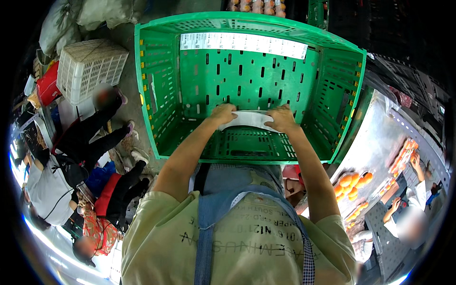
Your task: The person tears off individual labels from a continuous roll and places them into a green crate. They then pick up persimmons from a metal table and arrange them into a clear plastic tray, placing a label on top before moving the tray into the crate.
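Note:
A green plastic crate [249, 78] with slotted walls stands right in front of me. Inside it, near the front wall, a curved white paper strip [247, 119] stretches between my two hands. My left hand [223, 114] grips its left end and my right hand [283, 119] its right end. The strip bows between them, and its far face is hidden. A long strip of printed labels [244, 43], bearing writing, lies along the far side of the crate's floor.
Packed orange fruit [257, 7] sits beyond the crate. To the right, a metal table [359, 142] holds loose oranges [351, 185] and packs, with a person [415, 203] beside it. At left are a white crate [91, 64], sacks [103, 12] and several people [53, 192].

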Demonstrator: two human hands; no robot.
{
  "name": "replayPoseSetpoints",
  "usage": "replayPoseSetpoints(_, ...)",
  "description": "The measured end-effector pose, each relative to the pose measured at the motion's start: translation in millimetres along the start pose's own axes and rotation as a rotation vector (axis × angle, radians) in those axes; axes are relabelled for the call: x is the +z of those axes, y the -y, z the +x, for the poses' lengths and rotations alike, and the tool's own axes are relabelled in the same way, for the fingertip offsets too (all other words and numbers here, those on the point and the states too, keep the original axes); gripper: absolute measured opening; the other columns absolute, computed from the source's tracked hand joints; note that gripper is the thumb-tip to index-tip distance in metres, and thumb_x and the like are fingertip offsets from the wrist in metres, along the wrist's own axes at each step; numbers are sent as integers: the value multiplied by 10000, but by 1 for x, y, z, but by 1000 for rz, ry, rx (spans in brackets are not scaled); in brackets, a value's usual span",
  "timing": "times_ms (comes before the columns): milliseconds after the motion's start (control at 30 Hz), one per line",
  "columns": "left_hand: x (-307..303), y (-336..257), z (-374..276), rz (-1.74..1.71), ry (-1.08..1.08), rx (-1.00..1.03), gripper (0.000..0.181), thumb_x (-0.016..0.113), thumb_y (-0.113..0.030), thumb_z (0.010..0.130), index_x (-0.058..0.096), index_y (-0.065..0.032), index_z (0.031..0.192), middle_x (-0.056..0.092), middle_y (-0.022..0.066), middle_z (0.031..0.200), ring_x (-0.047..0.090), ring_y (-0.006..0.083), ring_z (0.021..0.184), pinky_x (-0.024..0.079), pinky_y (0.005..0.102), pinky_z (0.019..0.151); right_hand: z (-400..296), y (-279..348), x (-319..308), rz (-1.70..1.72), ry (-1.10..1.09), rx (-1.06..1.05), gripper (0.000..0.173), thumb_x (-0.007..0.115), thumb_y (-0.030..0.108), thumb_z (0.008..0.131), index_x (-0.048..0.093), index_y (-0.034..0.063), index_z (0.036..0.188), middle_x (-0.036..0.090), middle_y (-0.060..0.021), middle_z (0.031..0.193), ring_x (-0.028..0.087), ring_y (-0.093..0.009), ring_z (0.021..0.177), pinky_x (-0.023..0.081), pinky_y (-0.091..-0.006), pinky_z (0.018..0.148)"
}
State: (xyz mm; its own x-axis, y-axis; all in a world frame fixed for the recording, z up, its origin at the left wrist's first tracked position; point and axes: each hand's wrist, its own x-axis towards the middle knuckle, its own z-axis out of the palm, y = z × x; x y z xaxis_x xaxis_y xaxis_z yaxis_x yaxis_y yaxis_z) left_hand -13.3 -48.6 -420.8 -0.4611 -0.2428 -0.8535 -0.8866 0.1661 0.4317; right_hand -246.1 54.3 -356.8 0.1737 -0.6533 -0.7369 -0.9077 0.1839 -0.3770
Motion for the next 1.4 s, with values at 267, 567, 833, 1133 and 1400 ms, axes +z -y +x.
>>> replayPoseSetpoints(267, -9, 9, 6, -333, 152, -131, 789, 295, -722, 806, 653, -50, 1013, 595, 179, 1094, 550, 327, 1019, 412, 428, 846, 44, 50, 14, 305, 108, -57, 308, 589, 167, 771, 601, 149, 1078, 636, -111, 1010, 568, -313, 983, 434, -432, 855)
replayPoseSetpoints(567, -19, 12, 11, -172, 251, 18, 439, 629, -407, 757, 665, -63, 1026, 628, 146, 1063, 597, 279, 958, 466, 375, 804, -31, 32, -52, 251, -23, -254, 163, 585, 106, 735, 669, 89, 874, 653, -130, 876, 606, -295, 877, 435, -417, 817)
replayPoseSetpoints(833, -52, 56, -14, 61, -69, 84, 263, 657, -210, 725, 658, -70, 947, 647, 143, 924, 617, 265, 878, 471, 385, 753, -72, -9, -95, 122, -161, -496, 56, 553, 115, 700, 597, 148, 707, 606, 0, 802, 543, -174, 945, 376, -331, 861)
replayPoseSetpoints(1133, -112, 93, -45, 381, 68, -262, 238, 564, -48, 716, 661, -38, 934, 651, 161, 957, 630, 292, 921, 501, 397, 761, -40, -85, -38, -406, -91, -612, 142, 568, 128, 735, 627, 137, 864, 587, 43, 1103, 439, -202, 1159, 377, -333, 942)
replayPoseSetpoints(1400, -97, 80, -44, 554, -16, -262, 159, 601, -84, 744, 656, -39, 886, 633, 153, 988, 612, 294, 939, 513, 387, 759, 0, -112, -63, -119, -345, -94, 337, 575, 29, 777, 586, 103, 1105, 533, -64, 1213, 527, -274, 1067, 466, -363, 865)
